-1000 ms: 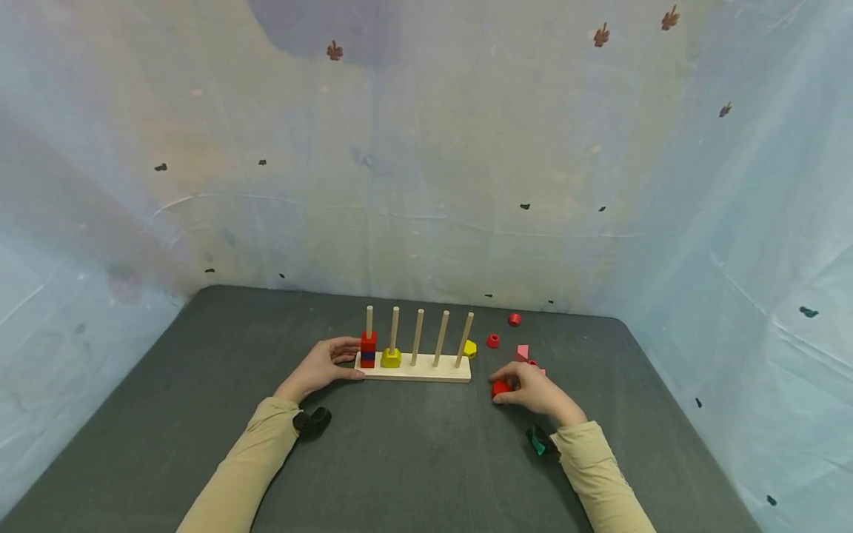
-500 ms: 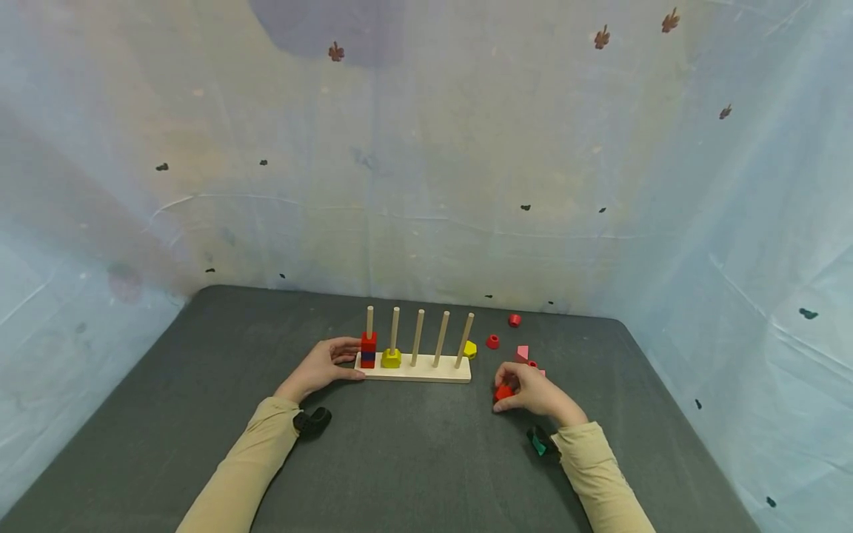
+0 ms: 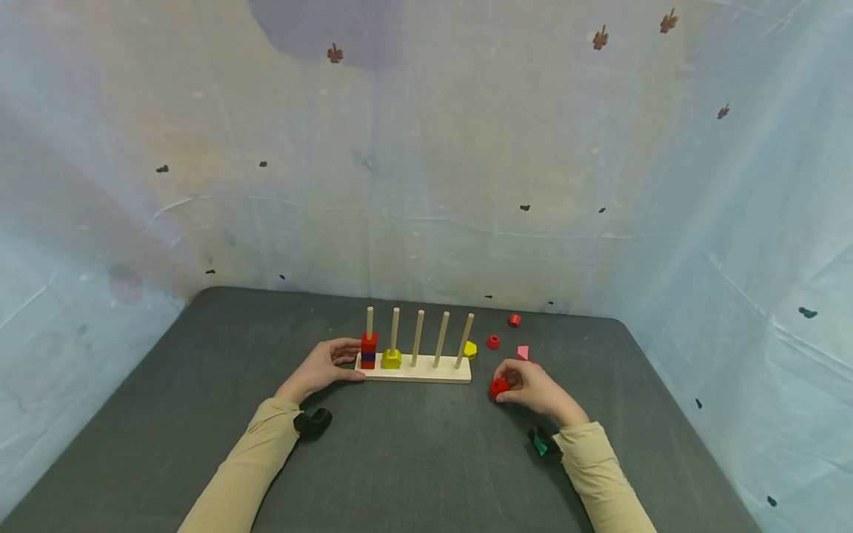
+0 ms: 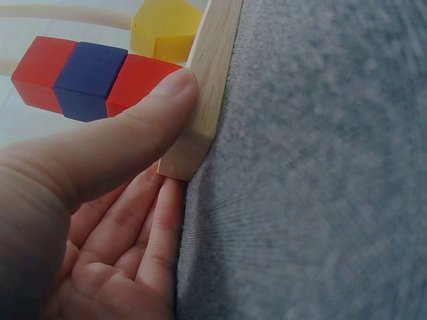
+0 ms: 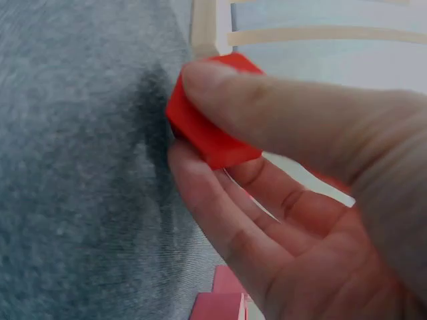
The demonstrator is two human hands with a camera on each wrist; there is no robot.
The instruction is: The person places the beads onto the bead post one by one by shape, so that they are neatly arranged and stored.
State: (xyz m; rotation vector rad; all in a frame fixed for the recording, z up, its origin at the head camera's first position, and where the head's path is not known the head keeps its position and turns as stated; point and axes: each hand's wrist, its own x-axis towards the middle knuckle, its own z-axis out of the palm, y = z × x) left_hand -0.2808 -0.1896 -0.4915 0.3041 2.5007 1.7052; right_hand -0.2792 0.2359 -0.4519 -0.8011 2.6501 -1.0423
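My left hand [image 3: 328, 363] holds the left end of a wooden peg board [image 3: 420, 373], thumb along its front edge and fingers behind it. Five upright rods stand in a row on the board, so several pegs. A stack of red, blue and red blocks [image 4: 91, 79] sits on the leftmost peg. On the second peg is a yellow block [image 4: 167, 30]. Just right of the board, my right hand [image 3: 533, 386] pinches a red faceted block [image 5: 217, 133] between thumb and fingers, close over the table. The thumb covers part of that block in the right wrist view.
Behind the board's right end lies a yellow block [image 3: 470, 349]. Two red blocks, a nearer one [image 3: 493, 342] and a farther one [image 3: 514, 320], lie at the back right. A pink block [image 3: 523, 352] sits beyond my right hand. Plastic sheeting [image 3: 426, 185] surrounds the dark table [image 3: 413, 459].
My right hand has turned the red block within its fingers, drawing it slightly back and then left again. My left hand and the peg board stay in place.
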